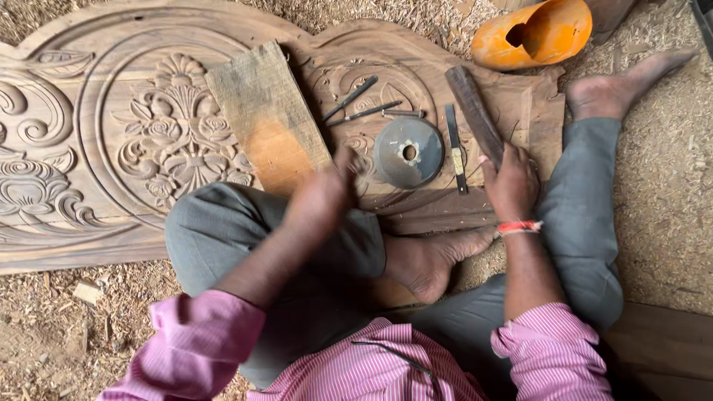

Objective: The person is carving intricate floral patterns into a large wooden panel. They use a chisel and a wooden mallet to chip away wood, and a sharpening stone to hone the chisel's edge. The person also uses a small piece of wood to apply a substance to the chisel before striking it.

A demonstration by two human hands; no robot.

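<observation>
I sit cross-legged on a carved wooden panel (89,148) with floral relief. My right hand (511,186) grips a dark wooden mallet (474,111) that points away from me. My left hand (327,194) is blurred over the panel, just beside a flat wooden plank (264,111); I cannot tell whether it holds anything. A round grey metal disc (407,152) with a centre hole lies between my hands. Thin chisels (356,104) rest on the carving beyond it, and another flat chisel (454,145) lies next to the mallet.
An orange hollow gourd-shaped vessel (533,31) lies at the far right edge of the panel. Wood shavings and sawdust (668,171) cover the ground around it. My bare feet (609,89) rest near the panel's right end and under my knee.
</observation>
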